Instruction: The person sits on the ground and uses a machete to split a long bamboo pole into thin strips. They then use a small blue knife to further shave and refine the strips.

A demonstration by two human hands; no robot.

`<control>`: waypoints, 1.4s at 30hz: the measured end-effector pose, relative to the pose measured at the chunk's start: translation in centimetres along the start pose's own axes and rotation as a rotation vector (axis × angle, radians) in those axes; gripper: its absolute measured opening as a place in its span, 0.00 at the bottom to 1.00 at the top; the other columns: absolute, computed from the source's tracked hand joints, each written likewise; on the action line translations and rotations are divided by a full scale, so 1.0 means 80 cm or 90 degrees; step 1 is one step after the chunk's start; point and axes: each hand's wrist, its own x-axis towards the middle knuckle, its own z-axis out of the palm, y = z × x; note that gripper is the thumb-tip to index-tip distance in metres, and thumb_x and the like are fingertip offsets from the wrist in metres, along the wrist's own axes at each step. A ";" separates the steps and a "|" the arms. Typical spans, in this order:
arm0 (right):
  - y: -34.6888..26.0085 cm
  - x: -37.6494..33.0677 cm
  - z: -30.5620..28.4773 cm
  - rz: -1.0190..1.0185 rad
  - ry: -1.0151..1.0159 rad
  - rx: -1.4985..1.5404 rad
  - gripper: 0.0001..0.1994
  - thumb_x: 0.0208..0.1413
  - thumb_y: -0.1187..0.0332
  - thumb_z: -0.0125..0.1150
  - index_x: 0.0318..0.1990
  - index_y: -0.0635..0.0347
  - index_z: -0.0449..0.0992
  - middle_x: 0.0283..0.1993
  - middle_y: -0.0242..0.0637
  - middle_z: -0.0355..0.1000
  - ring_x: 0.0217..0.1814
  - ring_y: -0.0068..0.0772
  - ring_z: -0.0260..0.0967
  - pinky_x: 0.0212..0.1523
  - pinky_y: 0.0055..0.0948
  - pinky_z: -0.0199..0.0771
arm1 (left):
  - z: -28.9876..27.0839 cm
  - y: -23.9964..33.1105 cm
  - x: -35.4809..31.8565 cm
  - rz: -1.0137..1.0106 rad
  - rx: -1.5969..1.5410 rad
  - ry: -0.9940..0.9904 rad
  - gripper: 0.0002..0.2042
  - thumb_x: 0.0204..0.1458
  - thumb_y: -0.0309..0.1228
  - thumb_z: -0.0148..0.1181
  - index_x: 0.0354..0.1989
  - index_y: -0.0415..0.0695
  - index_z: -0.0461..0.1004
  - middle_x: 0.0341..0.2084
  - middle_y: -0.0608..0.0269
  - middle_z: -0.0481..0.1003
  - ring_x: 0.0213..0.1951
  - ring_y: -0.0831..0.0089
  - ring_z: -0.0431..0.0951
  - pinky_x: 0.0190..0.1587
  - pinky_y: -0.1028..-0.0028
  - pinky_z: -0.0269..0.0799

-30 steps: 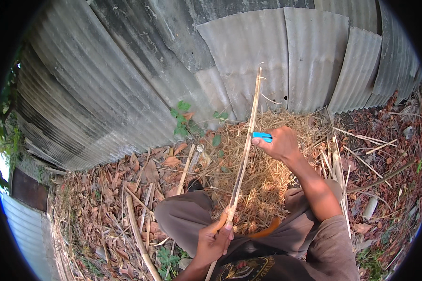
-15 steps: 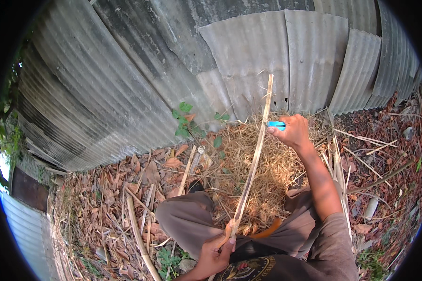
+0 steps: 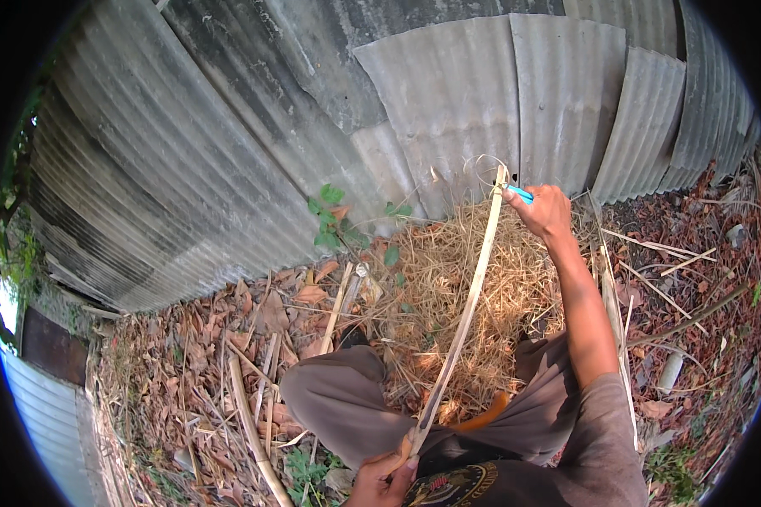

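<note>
A long, narrow strip that looks like split bamboo slants away from my lap toward the metal sheets. Its lower end is in my left hand, fingers closed round it near my waist. My right hand grips a bright blue handle, apparently a cutter knife, against the strip's far end. The blade is too small to make out. A thin curled shaving rises from that end. Between my bent legs lies a heap of pale shavings.
Corrugated metal sheets stand as a wall ahead. Dry leaves cover the left ground, with a bamboo pole on them. Loose strips lie at right, near a pale cylinder. A small green plant grows by the wall.
My right hand and the blue cutter have slid outward along the strip to its far end. A curled shaving now stands there. My left hand has drawn slightly nearer my body with the strip.
</note>
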 end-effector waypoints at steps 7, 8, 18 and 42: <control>0.056 0.028 -0.021 0.239 0.004 0.074 0.45 0.43 0.21 0.37 0.13 0.64 0.68 0.18 0.49 0.69 0.25 0.50 0.69 0.31 0.47 0.64 | -0.024 -0.044 -0.010 0.024 0.025 0.074 0.09 0.61 0.31 0.49 0.45 0.41 0.66 0.19 0.71 0.67 0.19 0.87 0.63 0.21 0.83 0.59; 0.024 0.012 -0.025 0.191 -0.022 0.057 0.45 0.43 0.21 0.38 0.13 0.65 0.67 0.18 0.48 0.69 0.24 0.49 0.68 0.31 0.47 0.64 | -0.026 -0.049 0.004 0.021 -0.020 0.108 0.21 0.60 0.26 0.49 0.63 0.42 0.61 0.21 0.69 0.72 0.14 0.89 0.63 0.16 0.86 0.59; -0.127 -0.143 0.009 -0.316 -0.214 0.148 0.38 0.42 0.26 0.50 0.13 0.58 0.75 0.07 0.40 0.62 0.13 0.44 0.67 0.19 0.38 0.68 | -0.040 -0.027 0.131 0.161 -0.170 0.155 0.20 0.60 0.24 0.50 0.62 0.43 0.63 0.23 0.65 0.73 0.13 0.88 0.63 0.15 0.85 0.60; -0.117 -0.147 0.023 -0.425 -0.180 0.111 0.34 0.36 0.29 0.59 0.09 0.55 0.71 0.07 0.36 0.63 0.11 0.41 0.66 0.19 0.36 0.68 | -0.005 -0.005 0.151 0.181 -0.168 0.103 0.13 0.63 0.29 0.46 0.52 0.41 0.70 0.19 0.68 0.68 0.12 0.87 0.60 0.13 0.84 0.54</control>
